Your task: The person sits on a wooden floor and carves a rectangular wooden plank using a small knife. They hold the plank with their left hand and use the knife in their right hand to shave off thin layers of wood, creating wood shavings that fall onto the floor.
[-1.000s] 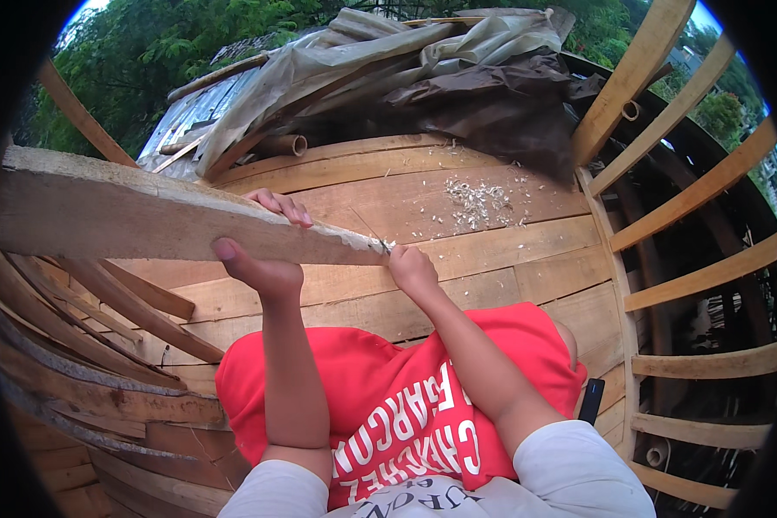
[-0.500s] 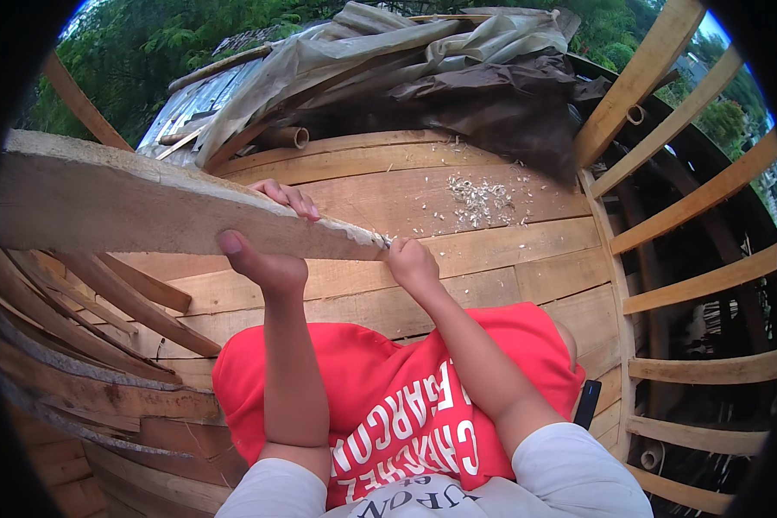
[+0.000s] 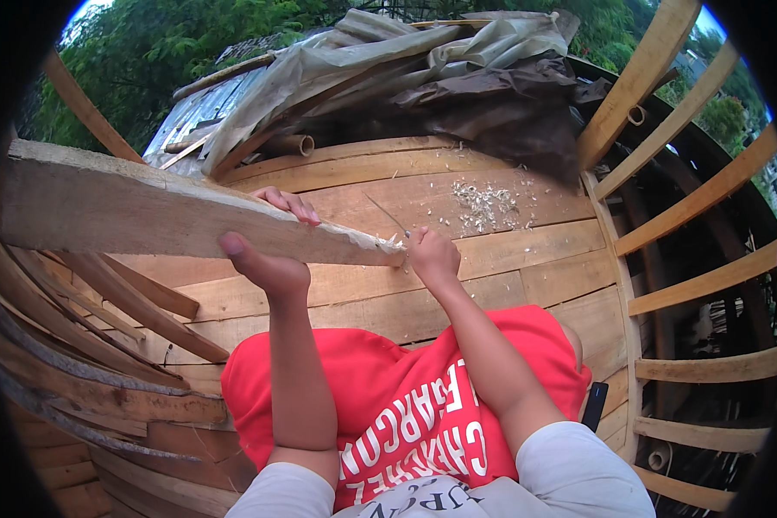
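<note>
A long wooden plank [image 3: 147, 203] reaches in from the left, its end in front of me. My left hand [image 3: 272, 268] grips it, thumb on the near face and fingers over the top edge. Pale fresh cuts and curled slivers show along the top edge near the plank's end. Just past that end, my right hand [image 3: 433, 256] is closed round a knife; its handle is hidden in the fist. The thin knife blade [image 3: 387, 214] points up and to the left, apart from the wood.
Wood shavings [image 3: 485, 207] lie scattered on the plank floor [image 3: 570, 281]. Grey and dark plastic sheeting [image 3: 483, 95] is heaped at the far side. Wooden slats [image 3: 708, 281] line the right side, and curved boards [image 3: 138, 298] stand at the left. A bamboo pole end [image 3: 305, 146] sticks out beneath the sheeting.
My right hand has moved slightly right, off the plank's end, and the knife blade has come up clear of the wood. My left hand keeps its grip on the plank.
</note>
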`<state>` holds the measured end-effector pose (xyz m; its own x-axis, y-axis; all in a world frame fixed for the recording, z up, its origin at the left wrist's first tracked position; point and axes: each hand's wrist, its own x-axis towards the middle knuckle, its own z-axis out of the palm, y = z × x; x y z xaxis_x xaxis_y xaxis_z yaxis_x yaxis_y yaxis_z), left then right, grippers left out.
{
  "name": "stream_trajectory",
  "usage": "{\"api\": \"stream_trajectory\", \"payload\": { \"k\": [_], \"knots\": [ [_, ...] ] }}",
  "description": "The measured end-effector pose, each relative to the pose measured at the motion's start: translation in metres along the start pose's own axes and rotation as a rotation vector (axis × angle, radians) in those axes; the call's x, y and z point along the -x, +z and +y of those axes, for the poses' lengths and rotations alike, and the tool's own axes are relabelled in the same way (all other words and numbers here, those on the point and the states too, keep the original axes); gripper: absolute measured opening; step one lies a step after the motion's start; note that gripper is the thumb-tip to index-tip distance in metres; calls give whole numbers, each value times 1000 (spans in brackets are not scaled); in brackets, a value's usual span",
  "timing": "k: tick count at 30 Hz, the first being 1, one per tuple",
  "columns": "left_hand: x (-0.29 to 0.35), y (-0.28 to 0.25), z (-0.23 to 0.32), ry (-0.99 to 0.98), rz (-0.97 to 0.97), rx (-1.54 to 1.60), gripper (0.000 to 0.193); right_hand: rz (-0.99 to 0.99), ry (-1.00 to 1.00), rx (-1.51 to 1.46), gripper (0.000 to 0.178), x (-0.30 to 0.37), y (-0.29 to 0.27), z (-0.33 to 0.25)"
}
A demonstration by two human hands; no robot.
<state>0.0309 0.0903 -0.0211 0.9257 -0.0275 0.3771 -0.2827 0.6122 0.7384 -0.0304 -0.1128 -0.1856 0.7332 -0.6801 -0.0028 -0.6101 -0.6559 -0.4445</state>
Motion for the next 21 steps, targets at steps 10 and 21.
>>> {"api": "stream_trajectory", "payload": {
  "k": [10,21],
  "knots": [
    [-4,1,-5,-28,-38,53,82,-179,331,-287,60,-28,25,52],
    [-7,2,-3,-37,-14,22,82,-382,17,-591,47,-21,25,47]
  ]
}}
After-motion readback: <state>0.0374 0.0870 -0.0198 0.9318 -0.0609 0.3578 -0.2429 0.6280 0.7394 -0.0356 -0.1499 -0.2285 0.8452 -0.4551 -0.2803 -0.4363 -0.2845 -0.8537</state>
